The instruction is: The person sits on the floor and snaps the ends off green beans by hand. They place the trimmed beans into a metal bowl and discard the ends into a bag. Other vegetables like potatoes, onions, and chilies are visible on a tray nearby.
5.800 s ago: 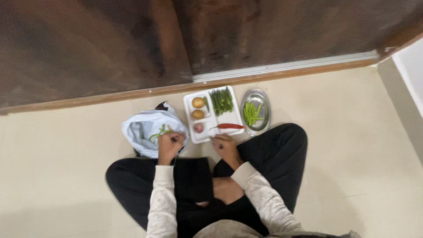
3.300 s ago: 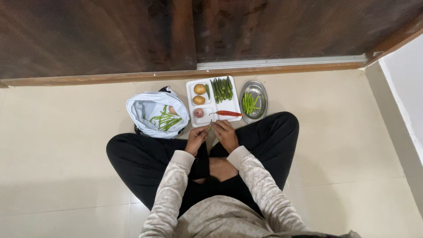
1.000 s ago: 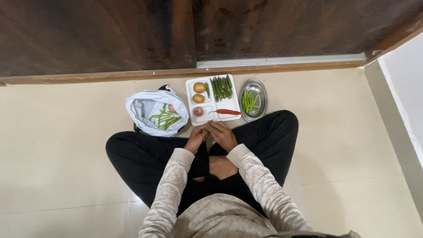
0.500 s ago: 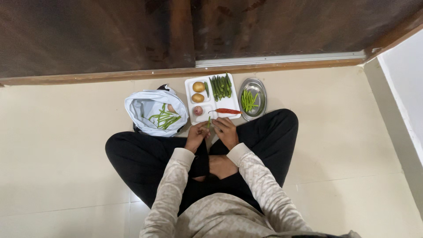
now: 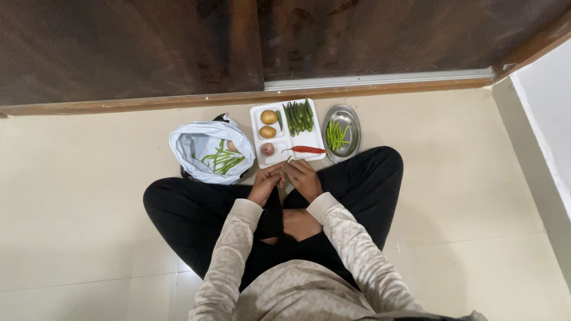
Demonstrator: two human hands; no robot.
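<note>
We held a thin green bean (image 5: pixel 287 161) pinched between the fingers of both hands, the left hand (image 5: pixel 267 181) and the right hand (image 5: pixel 302 177) closed together around it just above our crossed legs; only the bean's tip showed past the fingers, at the near edge of the white tray (image 5: pixel 309 139). How firmly each hand gripped, we could not tell from so high a view.

On the tray lay two potatoes (image 5: pixel 268 123), a small reddish onion (image 5: pixel 268 148), a bunch of okra (image 5: pixel 298 116) and a long red chilli (image 5: pixel 306 150) nearest our hands. Just beside the tray, on our right, stood a round steel plate (image 5: pixel 352 116) with cut green bean pieces (image 5: pixel 337 135) in it. On our left, touching our knee, sat an open white plastic bag (image 5: pixel 189 142) holding whole green beans (image 5: pixel 221 160). All of it rested on the pale tiled floor (image 5: pixel 89 196), in front of a dark wooden door (image 5: pixel 148 47).
</note>
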